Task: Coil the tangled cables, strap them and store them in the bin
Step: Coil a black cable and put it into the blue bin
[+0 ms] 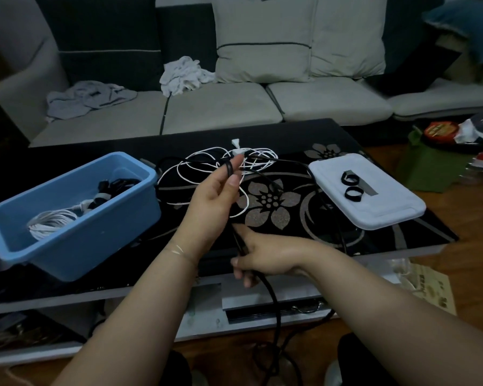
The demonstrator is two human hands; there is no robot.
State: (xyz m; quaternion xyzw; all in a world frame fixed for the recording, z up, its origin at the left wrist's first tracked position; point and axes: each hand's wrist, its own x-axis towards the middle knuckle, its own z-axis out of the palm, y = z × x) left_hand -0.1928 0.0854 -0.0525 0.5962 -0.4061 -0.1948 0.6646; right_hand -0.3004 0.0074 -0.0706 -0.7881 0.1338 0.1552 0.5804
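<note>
My left hand is raised over the table and pinches a black cable between thumb and fingers. My right hand grips the same black cable lower down, at the table's front edge; from there it hangs to the floor. A tangled white cable lies on the black flowered table behind my left hand. The blue bin stands at the left and holds a coiled white cable and a dark coil. Two black straps lie on the white lid at the right.
A grey sofa with cushions and crumpled cloths runs behind the table. Bags and packets sit on the floor at the right. Papers lie beside the table's lower shelf.
</note>
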